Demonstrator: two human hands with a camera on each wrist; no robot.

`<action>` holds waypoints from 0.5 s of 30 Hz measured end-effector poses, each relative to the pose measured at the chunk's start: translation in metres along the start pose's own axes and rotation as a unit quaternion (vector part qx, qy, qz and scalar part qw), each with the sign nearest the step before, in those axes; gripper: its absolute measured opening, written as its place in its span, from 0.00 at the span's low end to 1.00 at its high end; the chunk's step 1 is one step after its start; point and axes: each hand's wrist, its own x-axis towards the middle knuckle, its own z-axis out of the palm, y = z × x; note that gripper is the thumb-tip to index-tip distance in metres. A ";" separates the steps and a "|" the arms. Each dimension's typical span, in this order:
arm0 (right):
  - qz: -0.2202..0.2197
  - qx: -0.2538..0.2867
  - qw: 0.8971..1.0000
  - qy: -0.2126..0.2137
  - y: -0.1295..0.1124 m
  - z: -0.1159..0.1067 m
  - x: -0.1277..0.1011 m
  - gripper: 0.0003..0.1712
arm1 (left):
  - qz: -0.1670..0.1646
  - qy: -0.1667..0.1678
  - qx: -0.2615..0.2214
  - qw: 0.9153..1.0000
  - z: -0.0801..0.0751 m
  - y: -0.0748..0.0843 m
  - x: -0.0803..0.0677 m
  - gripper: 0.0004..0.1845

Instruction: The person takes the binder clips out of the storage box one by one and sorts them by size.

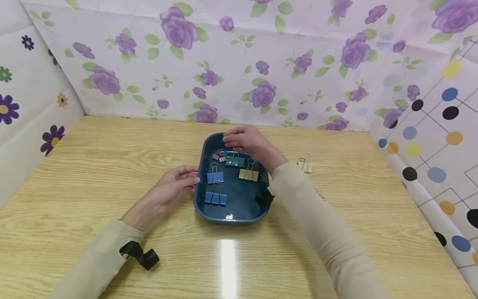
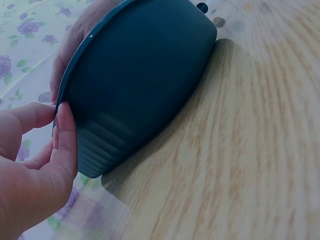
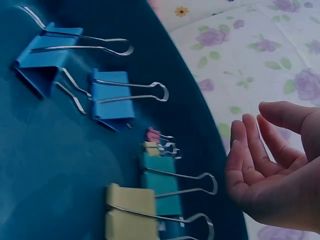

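Both hands at tray (image 1: 201, 195): left hand (image 1: 169, 189) fingers straight vs. rim; right hand (image 1: 248, 143) loose, empty, above teal clip (image 1: 235, 160).

A dark blue tray (image 1: 231, 216) sits mid-surface. Bare wooden surface (image 1: 93, 166) lies open to the tray's left, right and near side. The left hand (image 1: 169, 189) touches the tray's left rim, blocking that edge. The right hand (image 1: 248, 141) hovers over the tray's far end. Binder clips (image 1: 215, 176) crowd the tray's floor. One pale clip (image 1: 305, 165) lies right of the tray. Flowered walls (image 1: 239, 62) close off the far side.
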 end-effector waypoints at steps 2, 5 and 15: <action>0.002 -0.014 1.000 -0.003 0.004 0.005 0.001 0.16 | 0.000 0.001 -0.001 1.000 0.000 0.001 -0.001 0.23; 0.010 -0.045 0.999 -0.008 0.010 0.011 0.002 0.17 | -0.001 0.001 -0.005 1.000 0.000 0.001 -0.002 0.23; 0.026 -0.099 0.995 -0.020 0.023 0.022 0.004 0.13 | -0.005 0.000 -0.001 1.000 0.000 0.002 -0.002 0.23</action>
